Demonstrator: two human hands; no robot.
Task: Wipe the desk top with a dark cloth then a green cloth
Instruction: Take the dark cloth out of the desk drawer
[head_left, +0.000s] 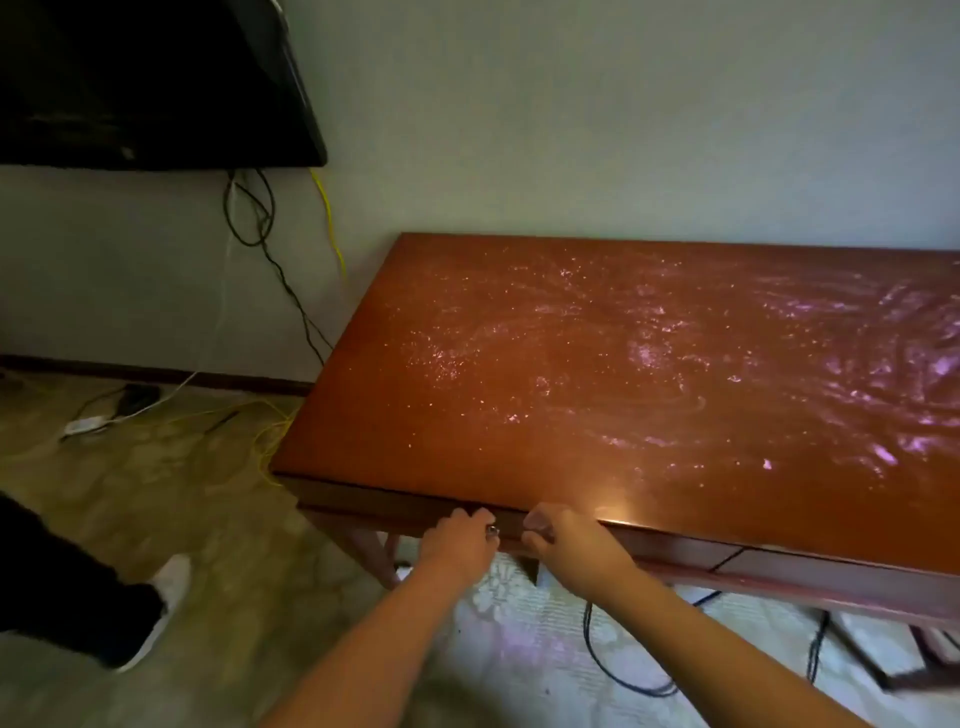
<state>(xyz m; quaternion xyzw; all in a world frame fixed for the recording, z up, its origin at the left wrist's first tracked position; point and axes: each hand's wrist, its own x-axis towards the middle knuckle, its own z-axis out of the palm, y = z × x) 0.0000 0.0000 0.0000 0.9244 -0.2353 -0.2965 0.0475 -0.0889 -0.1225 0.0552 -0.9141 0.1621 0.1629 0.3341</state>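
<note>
Both hands curl onto the drawer front under the desk edge, left hand just beside right hand. The desk stands against the wall, its top dusty and smeared. No cloth shows. A hard tug might jerk the drawer loose, and the cables underfoot could trip someone.

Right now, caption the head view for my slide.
At the front edge of the streaked wooden desk, the left hand and right hand sit side by side; no cloth in view.
</note>
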